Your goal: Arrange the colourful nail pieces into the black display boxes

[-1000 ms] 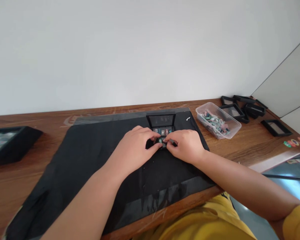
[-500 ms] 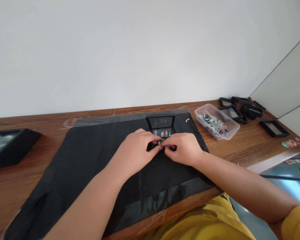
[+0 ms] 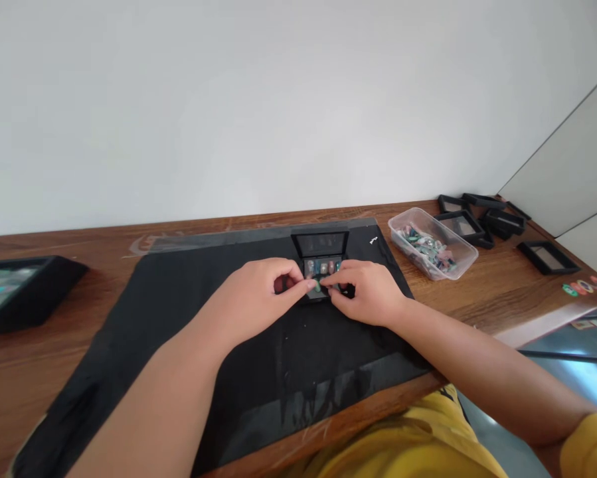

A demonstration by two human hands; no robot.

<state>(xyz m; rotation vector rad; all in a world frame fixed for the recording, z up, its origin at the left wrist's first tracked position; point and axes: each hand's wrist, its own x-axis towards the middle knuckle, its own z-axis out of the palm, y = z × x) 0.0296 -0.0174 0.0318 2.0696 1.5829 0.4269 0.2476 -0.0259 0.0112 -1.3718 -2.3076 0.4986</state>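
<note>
A small black case (image 3: 323,245) stands on the black mat (image 3: 188,318) with its lid raised. In its far part sits a row of small, glossy coloured pieces (image 3: 324,267) that look like false nails. A green oval piece (image 3: 318,285) of the same sort lies nearer me, between my fingertips. My left hand (image 3: 258,292) comes in from the left, thumb and forefinger closed together at the case's near edge; anything pinched there is hidden. My right hand (image 3: 370,292) is curled over the case's right side, its forefinger tip beside the green piece; what its fingers hold is unclear.
At right stands a clear plastic tub (image 3: 432,244) of mixed coloured pieces. Beyond it lie several black window boxes (image 3: 460,224), with another black box (image 3: 547,257) nearer the edge. A larger black case (image 3: 29,292) is at far left. A white wall rises behind.
My left hand has drawn back a little to the left, its thumb and forefinger closing together. The green piece shows more between the hands. My right hand has stayed nearly in place.
</note>
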